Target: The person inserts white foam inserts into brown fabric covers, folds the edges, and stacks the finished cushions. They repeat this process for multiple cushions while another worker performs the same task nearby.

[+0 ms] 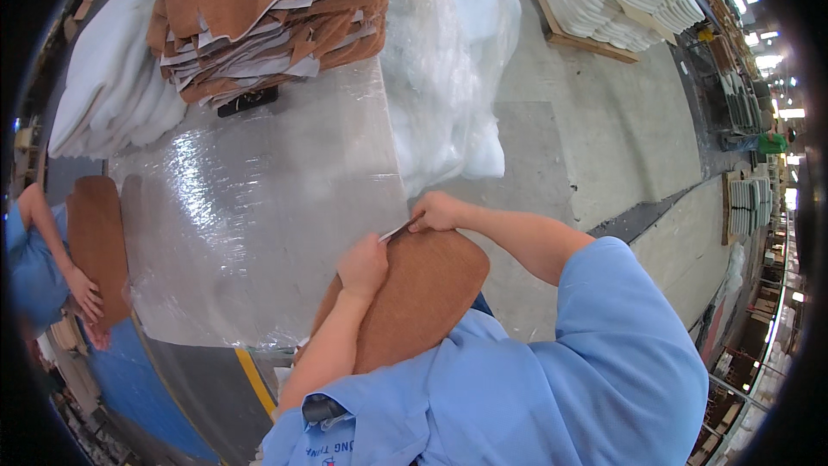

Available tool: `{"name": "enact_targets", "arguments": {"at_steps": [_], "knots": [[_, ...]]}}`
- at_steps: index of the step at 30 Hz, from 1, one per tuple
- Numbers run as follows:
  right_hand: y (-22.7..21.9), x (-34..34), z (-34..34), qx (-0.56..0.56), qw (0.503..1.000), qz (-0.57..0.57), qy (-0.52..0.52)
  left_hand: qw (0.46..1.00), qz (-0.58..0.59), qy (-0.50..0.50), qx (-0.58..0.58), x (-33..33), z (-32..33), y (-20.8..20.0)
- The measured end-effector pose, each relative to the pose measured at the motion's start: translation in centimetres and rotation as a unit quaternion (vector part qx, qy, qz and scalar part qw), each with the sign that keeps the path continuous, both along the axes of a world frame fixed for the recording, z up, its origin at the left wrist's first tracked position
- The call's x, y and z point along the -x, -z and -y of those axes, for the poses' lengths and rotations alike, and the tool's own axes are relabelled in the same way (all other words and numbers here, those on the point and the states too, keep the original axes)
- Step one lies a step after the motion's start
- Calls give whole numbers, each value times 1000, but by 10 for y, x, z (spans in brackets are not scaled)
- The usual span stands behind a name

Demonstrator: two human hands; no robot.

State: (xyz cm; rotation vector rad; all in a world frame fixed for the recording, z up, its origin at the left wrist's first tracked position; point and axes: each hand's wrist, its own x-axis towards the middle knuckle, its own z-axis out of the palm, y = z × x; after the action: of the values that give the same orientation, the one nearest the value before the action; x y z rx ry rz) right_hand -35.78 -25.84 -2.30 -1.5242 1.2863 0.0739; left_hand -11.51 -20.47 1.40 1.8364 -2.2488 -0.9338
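Note:
A brown fabric cushion cover [427,289] with rounded corners lies against my front, at the near edge of the table. My left hand [364,266] is closed on its far edge, where a thin white strip shows. Farther along that same edge, to the right, my right hand [438,211] pinches the fabric with bent fingers. Between the two hands the edge is drawn into a narrow line. My left forearm crosses over the cover and hides part of it.
Ahead is a table [259,207] wrapped in clear plastic, bearing a pile of brown covers [267,17] and a black object [247,101]. White padding [112,78] and a plastic-wrapped white bundle [448,60] flank it. At left, a co-worker's hand [84,293] touches another brown piece [97,246].

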Motion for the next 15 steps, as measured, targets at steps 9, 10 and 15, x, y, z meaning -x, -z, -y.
{"name": "enact_targets", "arguments": {"at_steps": [9, 10, 15], "knots": [[-12, 0, -9, 48, 998, -8, 40, 993, 97, 17, -67, -79, -24, -25], [-12, 0, -9, 74, 996, 17, 40, 994, 97, 6, -52, -79, -26, -17], [-18, -3, -5, 52, 998, 1, 43, 997, 53, -20, 44, -82, -15, 5]]}}
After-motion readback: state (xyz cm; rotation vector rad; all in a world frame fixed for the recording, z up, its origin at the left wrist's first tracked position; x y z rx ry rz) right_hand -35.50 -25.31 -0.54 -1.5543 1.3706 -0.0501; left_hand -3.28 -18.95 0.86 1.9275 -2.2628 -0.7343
